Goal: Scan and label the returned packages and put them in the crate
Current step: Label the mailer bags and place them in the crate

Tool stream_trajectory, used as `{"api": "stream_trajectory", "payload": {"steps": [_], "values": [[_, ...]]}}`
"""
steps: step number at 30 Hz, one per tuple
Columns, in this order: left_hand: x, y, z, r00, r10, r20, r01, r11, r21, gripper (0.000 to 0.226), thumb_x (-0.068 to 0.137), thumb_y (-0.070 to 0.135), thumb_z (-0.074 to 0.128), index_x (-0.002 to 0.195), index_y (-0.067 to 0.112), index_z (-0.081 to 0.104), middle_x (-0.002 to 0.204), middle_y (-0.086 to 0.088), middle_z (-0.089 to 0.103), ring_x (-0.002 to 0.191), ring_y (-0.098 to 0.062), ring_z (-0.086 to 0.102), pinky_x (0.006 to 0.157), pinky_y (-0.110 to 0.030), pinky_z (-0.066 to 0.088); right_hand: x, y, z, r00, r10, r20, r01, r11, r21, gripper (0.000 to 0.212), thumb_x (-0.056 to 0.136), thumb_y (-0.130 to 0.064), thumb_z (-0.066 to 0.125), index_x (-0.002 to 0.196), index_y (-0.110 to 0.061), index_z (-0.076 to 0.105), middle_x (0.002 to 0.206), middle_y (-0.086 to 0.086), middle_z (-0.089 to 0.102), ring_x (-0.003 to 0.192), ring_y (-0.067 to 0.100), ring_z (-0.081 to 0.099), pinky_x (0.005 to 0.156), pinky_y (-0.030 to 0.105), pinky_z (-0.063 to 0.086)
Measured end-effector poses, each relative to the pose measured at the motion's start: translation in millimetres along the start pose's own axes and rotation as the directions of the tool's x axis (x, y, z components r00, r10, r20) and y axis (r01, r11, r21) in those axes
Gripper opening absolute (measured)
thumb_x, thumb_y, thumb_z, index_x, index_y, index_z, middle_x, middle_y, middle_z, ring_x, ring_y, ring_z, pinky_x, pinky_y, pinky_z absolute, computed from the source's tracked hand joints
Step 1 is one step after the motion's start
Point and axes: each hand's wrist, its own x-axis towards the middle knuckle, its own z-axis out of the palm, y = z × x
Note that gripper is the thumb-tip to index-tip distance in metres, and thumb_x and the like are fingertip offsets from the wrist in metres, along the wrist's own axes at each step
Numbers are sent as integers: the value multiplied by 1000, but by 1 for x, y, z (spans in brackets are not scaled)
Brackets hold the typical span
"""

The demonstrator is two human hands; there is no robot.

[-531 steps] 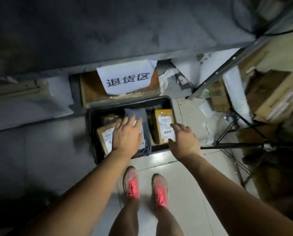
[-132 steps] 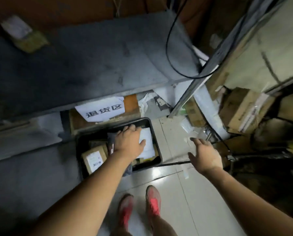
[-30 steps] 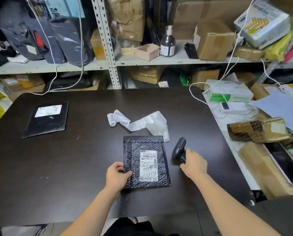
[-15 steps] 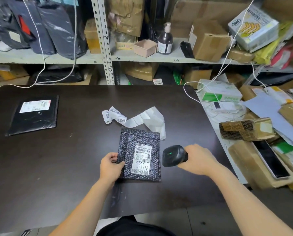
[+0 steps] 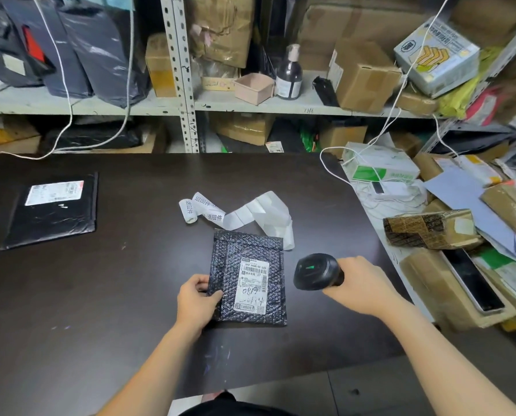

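Even, soft overhead light; sharp centre, wide-angle bending and blur toward edges.

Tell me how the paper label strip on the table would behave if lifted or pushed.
The label strip looks thin and lies in loose folds, so it would probably hang limp and feel light. One end is curled into a roll, so a push might roll or unwind it.

Table (image 5: 124,301), bubble mailer (image 5: 247,253), black parcel (image 5: 52,217), labels (image 5: 252,214)
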Motion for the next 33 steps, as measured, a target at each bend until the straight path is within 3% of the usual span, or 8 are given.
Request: {"api": "stream_trajectory", "payload": {"steps": [3, 10, 13, 16, 24, 27, 29, 33], "values": [[2, 2, -4, 1000, 11, 19, -11, 1000, -2, 30, 75, -7, 79, 81, 18, 63, 73, 4, 61, 42, 4, 54, 40, -10, 40, 1, -5, 0, 1000, 26, 1, -26, 1000, 17, 29, 72, -53, 57, 69, -25, 56, 66, -8, 65, 62, 9, 59, 52, 24, 41], [5, -1, -9, 994, 27, 102, -38, 993, 113, 33, 65, 5, 88, 77, 16, 59, 69, 3, 58, 44, -1, 45, 48, -14, 42, 5, -26, -1, 991, 135, 0, -132, 962, 238, 14, 71, -46, 61, 61, -39, 53, 53, -17, 57, 48, 7, 44, 50, 25, 39], [1, 1, -5, 989, 27, 143, -51, 984, 171, 38, 61, 13, 92, 75, 13, 57, 67, 0, 61, 53, -10, 50, 51, -18, 43, 7, -32, -2, 981, 192, 20, -190, 941, 281, 19, 72, -45, 62, 64, -28, 56, 54, -10, 61, 51, 12, 51, 51, 28, 40], [-7, 7, 7, 981, -2, 194, -27, 989, 146, 42, 61, 12, 92, 73, 11, 51, 62, -2, 58, 42, -12, 51, 40, -25, 42, 5, -37, -3, 962, 274, 21, -267, 912, 311, 28, 73, -42, 64, 68, -15, 61, 59, -3, 66, 58, 18, 60, 54, 30, 44], [-12, 11, 28, 957, -65, 283, 22, 988, 153, 44, 68, 14, 91, 77, 9, 48, 69, -9, 57, 36, -17, 55, 33, -24, 44, -9, -45, -5, 882, 466, 76, -453, 792, 409, 30, 69, -41, 65, 55, -16, 57, 46, 0, 59, 50, 26, 57, 59, 38, 54], [-13, 13, 28, 962, -88, 259, 39, 981, 189, 42, 69, 23, 90, 76, 8, 51, 60, -5, 61, 35, -17, 57, 37, -31, 49, -10, -40, -3, 861, 501, 87, -485, 758, 436, 28, 69, -41, 67, 54, -20, 58, 47, -1, 60, 51, 24, 56, 58, 35, 50], [-12, 14, 28, 983, -68, 169, 16, 956, 292, 39, 73, 38, 83, 72, 12, 53, 53, 0, 63, 43, -20, 61, 49, -31, 53, -7, -33, 1, 871, 486, 65, -464, 773, 434, 22, 70, -43, 67, 58, -26, 61, 51, -2, 62, 56, 22, 60, 59, 32, 47], [-2, 22, 26, 1000, 1, -21, 8, 902, 432, 30, 82, 44, 69, 68, 20, 56, 66, 6, 63, 68, -19, 57, 63, -28, 40, 13, -12, 21, 920, 389, 48, -370, 824, 429, 11, 87, -34, 59, 87, -23, 58, 80, -6, 65, 75, 10, 58, 60, 27, 41]]}}
